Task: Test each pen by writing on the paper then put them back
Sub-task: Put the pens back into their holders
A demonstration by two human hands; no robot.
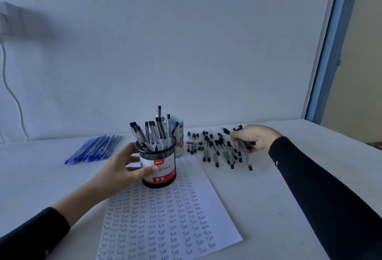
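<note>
Dim bluish light, wide-angle edge distortion

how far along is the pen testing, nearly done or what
Well along, it seems. Done: the paper is nearly covered in rows of "Test", and many black pens stand in the mesh holder. In hand: the left hand grips the holder while the right hand grasps pens from the loose black pile. Left: returning that pile, perhaps the blue pens too.
</note>
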